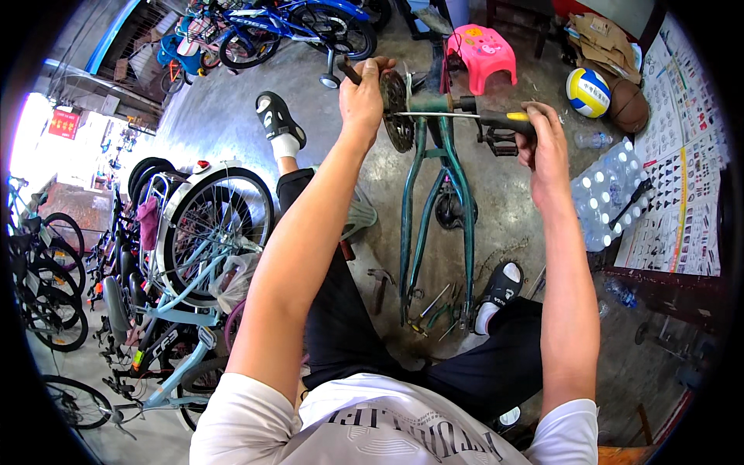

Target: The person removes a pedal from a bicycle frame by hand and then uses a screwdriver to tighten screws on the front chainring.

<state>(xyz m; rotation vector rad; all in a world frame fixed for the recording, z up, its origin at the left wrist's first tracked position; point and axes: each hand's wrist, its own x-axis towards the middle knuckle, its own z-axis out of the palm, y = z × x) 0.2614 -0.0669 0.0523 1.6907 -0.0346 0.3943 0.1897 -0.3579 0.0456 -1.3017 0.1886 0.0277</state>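
A green bicycle frame point(422, 201) stands between my legs, its two rear stays pointing toward me. At its far end is the bottom bracket point(428, 103), with a dark chainring point(397, 116) on the left and a crank with a black pedal point(502, 144) on the right. My left hand point(364, 101) is closed round a dark crank arm point(349, 73) beside the chainring. With my right hand point(546, 147) I grip the black and yellow handle of a screwdriver point(504, 119). Its shaft reaches left across the frame, the tip at the chainring.
A hammer point(380, 288) and several hand tools point(434, 314) lie on the floor near the stays. Beyond stand a pink stool point(480, 56) and a blue bicycle point(298, 27). Balls point(589, 93) and bottled water point(608, 194) are at right; parked bicycles point(186, 287) crowd the left.
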